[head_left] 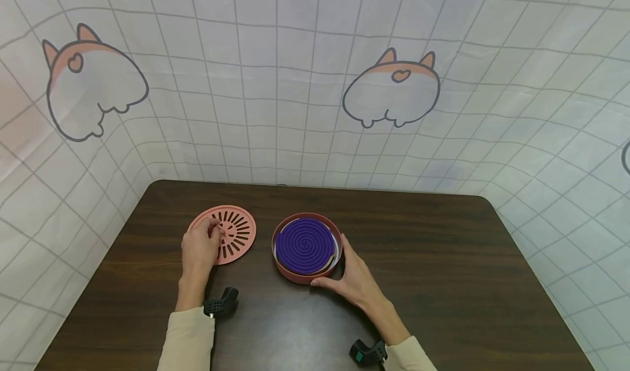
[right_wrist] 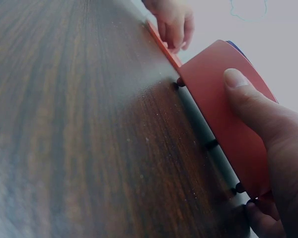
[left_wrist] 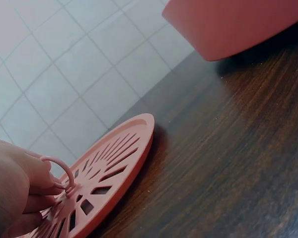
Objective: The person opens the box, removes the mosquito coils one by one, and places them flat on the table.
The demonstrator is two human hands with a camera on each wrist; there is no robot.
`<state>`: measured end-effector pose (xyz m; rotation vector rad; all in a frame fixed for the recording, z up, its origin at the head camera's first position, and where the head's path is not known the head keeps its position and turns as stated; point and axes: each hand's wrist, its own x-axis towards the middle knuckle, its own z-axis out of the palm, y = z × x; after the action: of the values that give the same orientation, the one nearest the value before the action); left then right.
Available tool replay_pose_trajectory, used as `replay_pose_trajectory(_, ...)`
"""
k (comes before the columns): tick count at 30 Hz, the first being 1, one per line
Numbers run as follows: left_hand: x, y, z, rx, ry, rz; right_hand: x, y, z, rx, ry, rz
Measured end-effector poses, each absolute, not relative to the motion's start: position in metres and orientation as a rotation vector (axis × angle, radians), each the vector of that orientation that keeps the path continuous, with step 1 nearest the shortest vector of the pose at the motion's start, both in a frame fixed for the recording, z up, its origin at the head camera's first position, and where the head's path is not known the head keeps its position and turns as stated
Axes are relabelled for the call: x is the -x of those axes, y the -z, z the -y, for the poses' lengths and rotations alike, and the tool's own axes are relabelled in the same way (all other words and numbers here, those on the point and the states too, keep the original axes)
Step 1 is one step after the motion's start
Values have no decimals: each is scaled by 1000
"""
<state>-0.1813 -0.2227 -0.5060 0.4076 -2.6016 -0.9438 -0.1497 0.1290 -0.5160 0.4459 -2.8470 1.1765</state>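
Observation:
At the left of the table, my left hand (head_left: pixel 200 247) pinches the small ring handle (left_wrist: pixel 62 168) of a round pink slotted lid (left_wrist: pixel 139 130), which lies flat on the wood. Right of it stands a shallow round red mosquito coil box (head_left: pixel 293 277). A purple spiral coil (head_left: pixel 305 245) fills most of it, with a pale brownish edge showing underneath. My right hand (head_left: pixel 358 278) grips the box's right side, thumb at the near wall and fingers round the far side. In the right wrist view, small dark feet (right_wrist: pixel 240 188) show under the box.
The dark wooden table (head_left: pixel 443 283) has rounded far corners. A white grid-patterned curtain (head_left: pixel 305 114) with cartoon animal prints hangs behind and on both sides. Black wrist cameras (head_left: pixel 221 302) sit on both wrists, just past the beige sleeves (head_left: pixel 189 338).

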Motion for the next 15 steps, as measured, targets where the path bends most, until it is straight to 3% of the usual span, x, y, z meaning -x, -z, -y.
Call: replay_pose_trajectory(15,182,506,223,-386,933,2610,150,515,-129,-432,-1167,2860)
